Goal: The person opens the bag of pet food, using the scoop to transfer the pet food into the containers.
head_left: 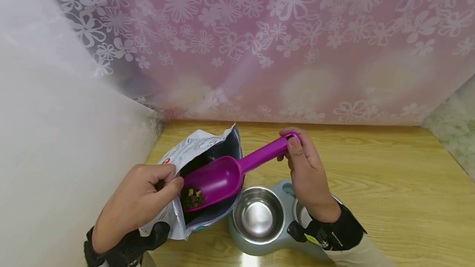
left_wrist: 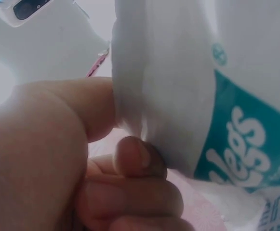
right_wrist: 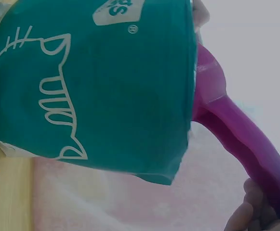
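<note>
My right hand [head_left: 302,158] grips the end of a purple scoop's handle [head_left: 265,153]. The scoop's bowl [head_left: 211,180] sits in the mouth of an open white and teal pet-food bag [head_left: 193,147] and holds a few brown kibble pieces [head_left: 192,197]. My left hand [head_left: 148,195] pinches the bag's near edge and holds the mouth open. In the left wrist view my fingers [left_wrist: 130,159] press on the white bag [left_wrist: 178,86]. The right wrist view shows the bag's teal face [right_wrist: 106,86] and the scoop's handle [right_wrist: 236,130] running to my fingers [right_wrist: 255,211].
A grey double pet bowl stand [head_left: 256,250] sits just right of the bag, with one steel bowl [head_left: 257,215] bare and a second steel bowl [head_left: 302,215] partly under my right wrist. A wooden tabletop [head_left: 389,176] stretches right. A white wall [head_left: 55,135] is on the left, a floral curtain [head_left: 278,44] behind.
</note>
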Action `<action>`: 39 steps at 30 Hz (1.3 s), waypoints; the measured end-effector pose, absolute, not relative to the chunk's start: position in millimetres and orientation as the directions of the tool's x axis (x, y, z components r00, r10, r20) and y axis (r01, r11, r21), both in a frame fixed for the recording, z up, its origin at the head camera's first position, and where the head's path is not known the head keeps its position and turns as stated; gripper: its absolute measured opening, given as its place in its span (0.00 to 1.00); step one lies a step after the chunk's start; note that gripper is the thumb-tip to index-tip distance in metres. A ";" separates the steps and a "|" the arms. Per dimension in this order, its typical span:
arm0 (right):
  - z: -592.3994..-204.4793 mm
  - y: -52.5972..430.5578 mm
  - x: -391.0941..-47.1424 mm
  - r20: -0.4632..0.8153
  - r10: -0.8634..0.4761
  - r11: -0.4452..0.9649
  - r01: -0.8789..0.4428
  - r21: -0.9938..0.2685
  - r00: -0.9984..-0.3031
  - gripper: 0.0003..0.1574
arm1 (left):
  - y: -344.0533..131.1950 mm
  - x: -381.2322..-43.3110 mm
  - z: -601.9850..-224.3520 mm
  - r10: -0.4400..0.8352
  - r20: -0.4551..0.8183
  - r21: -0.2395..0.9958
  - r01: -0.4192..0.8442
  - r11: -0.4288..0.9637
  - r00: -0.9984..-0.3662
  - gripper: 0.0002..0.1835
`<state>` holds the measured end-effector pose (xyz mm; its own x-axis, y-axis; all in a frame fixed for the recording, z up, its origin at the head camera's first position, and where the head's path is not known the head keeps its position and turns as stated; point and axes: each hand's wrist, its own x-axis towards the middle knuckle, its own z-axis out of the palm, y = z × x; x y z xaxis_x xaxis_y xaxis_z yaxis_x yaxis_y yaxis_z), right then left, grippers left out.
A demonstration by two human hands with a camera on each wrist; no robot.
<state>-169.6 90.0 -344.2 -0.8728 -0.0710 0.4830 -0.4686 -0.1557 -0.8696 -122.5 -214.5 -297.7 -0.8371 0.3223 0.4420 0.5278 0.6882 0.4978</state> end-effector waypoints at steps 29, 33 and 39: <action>-322.9 188.8 -157.7 0.617 0.063 -0.679 -0.486 -0.550 -0.785 0.22 | -218.5 -125.8 -297.8 0.335 0.425 0.511 0.528 0.678 -0.841 0.25; -325.2 212.1 -153.6 0.636 0.057 -0.761 -0.447 -0.471 -0.769 0.23 | -217.6 -126.9 -296.9 0.337 0.415 0.520 0.524 0.675 -0.845 0.25; -337.0 229.4 -150.1 0.659 -0.007 -0.650 -0.497 -0.574 -0.752 0.22 | -215.6 -127.3 -296.9 0.329 0.386 0.539 0.500 0.677 -0.862 0.26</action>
<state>-150.1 229.4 -337.0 -0.7522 -0.0068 0.6589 -0.4971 -0.6505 -0.5742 -127.3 -215.6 -296.9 -0.8618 0.3290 0.3862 0.5003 0.6774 0.5393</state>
